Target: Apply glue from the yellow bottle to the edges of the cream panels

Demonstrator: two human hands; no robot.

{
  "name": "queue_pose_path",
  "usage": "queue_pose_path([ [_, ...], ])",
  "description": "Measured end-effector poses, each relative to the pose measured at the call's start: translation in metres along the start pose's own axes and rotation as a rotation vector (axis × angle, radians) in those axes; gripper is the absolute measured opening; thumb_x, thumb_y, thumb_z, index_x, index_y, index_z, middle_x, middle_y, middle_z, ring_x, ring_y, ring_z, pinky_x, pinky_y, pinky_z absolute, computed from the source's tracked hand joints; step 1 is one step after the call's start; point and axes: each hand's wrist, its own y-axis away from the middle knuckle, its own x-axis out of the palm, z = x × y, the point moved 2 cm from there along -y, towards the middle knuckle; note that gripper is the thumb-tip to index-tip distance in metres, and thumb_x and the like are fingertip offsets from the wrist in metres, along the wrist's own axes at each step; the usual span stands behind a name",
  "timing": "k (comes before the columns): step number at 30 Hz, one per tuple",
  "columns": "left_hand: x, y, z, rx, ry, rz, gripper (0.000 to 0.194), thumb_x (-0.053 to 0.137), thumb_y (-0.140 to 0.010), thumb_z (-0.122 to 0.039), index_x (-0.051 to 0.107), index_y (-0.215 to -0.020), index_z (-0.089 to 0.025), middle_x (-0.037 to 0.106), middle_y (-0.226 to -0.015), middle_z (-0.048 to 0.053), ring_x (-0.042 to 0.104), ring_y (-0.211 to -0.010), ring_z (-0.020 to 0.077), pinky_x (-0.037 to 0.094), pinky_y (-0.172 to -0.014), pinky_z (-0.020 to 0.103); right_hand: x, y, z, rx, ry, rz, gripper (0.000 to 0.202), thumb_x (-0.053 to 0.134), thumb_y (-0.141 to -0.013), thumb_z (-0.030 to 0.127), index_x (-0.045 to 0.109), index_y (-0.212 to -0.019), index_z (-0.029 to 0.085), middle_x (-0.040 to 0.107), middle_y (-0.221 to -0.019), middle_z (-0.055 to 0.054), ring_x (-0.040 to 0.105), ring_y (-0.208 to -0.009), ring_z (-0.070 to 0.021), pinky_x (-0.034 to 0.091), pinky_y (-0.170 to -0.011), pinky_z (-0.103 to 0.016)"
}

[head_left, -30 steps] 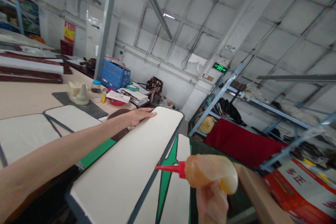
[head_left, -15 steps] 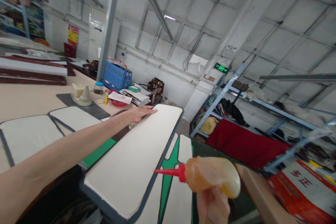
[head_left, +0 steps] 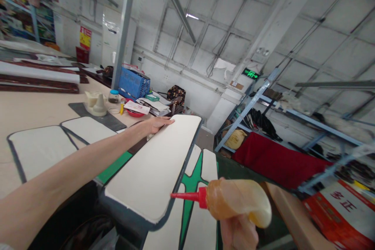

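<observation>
A long cream panel with rounded corners and a dark border (head_left: 152, 164) is held tilted in front of me. At its far left edge, my left hand (head_left: 159, 124) grips it, fingers on the cream face and the rest hidden beneath. My right hand (head_left: 238, 232) is wrapped round a squeeze bottle of amber liquid (head_left: 234, 199), held nearly level. The bottle's red nozzle (head_left: 187, 196) points left, its tip at the panel's dark right border. Below lie more cream panels (head_left: 202, 218) with dark edges on a green surface (head_left: 187, 189).
On the beige table (head_left: 38, 109) at left lie two more cream panels (head_left: 43, 144), a dispenser-like beige object (head_left: 95, 103), a lidded jar (head_left: 113, 96) and a blue crate (head_left: 133, 82). A red-and-white box (head_left: 345, 211) stands at right, below a blue shelf rack (head_left: 249, 109).
The panel has shifted and tilted slightly, its near end moving up and right. The nozzle tip now sits nearer the panel's near right corner. Both hands keep their holds.
</observation>
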Motion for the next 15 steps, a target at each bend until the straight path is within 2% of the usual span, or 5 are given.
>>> queue_pose_path([
  [6,-0.006,0.000,-0.002,-0.032,0.016,-0.086,0.064,0.080,-0.080,-0.013,0.049,-0.136,-0.003,0.078,-0.095,0.011,0.070,-0.069,0.0178,0.055,-0.085,0.037,-0.006,-0.003,-0.003,0.043,0.022,0.009,0.087,0.094,-0.033,0.055,0.071,-0.113,0.029,0.077,-0.101,-0.010,0.074,-0.090,-0.0355,0.062,-0.053,-0.036],
  [9,-0.011,-0.003,-0.003,-0.048,0.033,-0.114,0.069,0.086,-0.074,-0.013,0.052,-0.134,-0.006,0.078,-0.097,0.013,0.071,-0.065,0.0183,0.058,-0.082,0.038,-0.004,-0.001,-0.003,0.045,0.045,0.005,0.087,0.091,-0.039,0.059,0.069,-0.118,0.028,0.077,-0.104,-0.011,0.073,-0.095,-0.0361,0.064,-0.057,-0.038],
  [13,-0.019,-0.011,-0.003,-0.067,0.065,-0.159,0.069,0.088,-0.069,-0.009,0.057,-0.131,-0.011,0.079,-0.094,0.013,0.071,-0.059,0.0195,0.062,-0.074,0.039,-0.001,0.002,-0.004,0.023,0.056,0.029,0.088,0.090,-0.039,0.063,0.070,-0.117,0.028,0.077,-0.105,-0.010,0.071,-0.102,-0.0373,0.065,-0.071,-0.045],
  [15,-0.024,-0.013,-0.003,-0.069,0.086,-0.181,0.069,0.088,-0.069,-0.008,0.058,-0.131,-0.013,0.079,-0.093,0.012,0.072,-0.059,0.0207,0.063,-0.072,0.039,-0.005,0.000,-0.006,-0.006,0.042,0.061,0.081,0.090,-0.045,0.062,0.070,-0.117,0.029,0.077,-0.104,-0.009,0.072,-0.101,-0.0362,0.065,-0.073,-0.045],
])
